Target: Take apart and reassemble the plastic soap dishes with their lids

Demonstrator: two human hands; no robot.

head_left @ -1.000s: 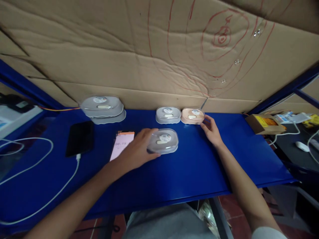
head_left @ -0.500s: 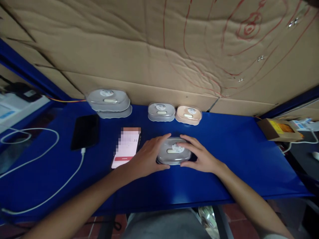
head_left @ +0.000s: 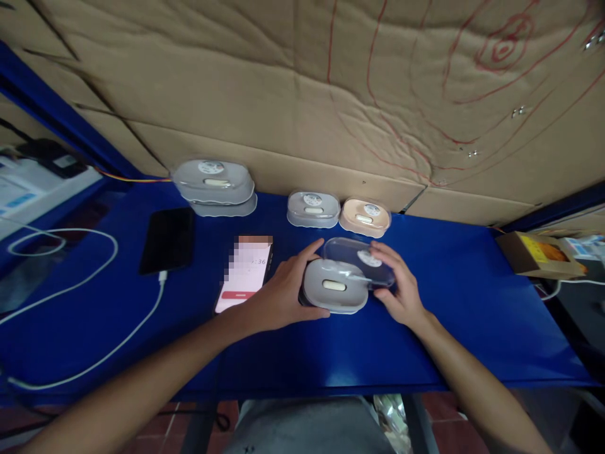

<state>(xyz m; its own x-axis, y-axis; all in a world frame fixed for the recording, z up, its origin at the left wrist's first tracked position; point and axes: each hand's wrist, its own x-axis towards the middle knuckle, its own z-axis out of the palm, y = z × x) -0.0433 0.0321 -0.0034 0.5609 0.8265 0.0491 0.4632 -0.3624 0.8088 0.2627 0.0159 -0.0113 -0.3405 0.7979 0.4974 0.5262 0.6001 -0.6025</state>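
Note:
My left hand is closed around the left side of a grey oval container, whose top carries a small cream-coloured bar. In my right hand is a clear plastic lid with a round white sticker, gripped at its right end. The lid is tilted and lies above and behind the container, overlapping its back right part. Behind them stand a lidded grey container and a lidded peach container, side by side near the cardboard.
Stacked grey containers stand at the back left. A lit phone lies left of my hands, beside a dark phone on a white cable. A small cardboard box sits at right. Behind the blue table rises a cardboard wall.
My right hand has come from beside the peach container to the grey one in my left hand. The clear lid has come off it, shifting up and right.

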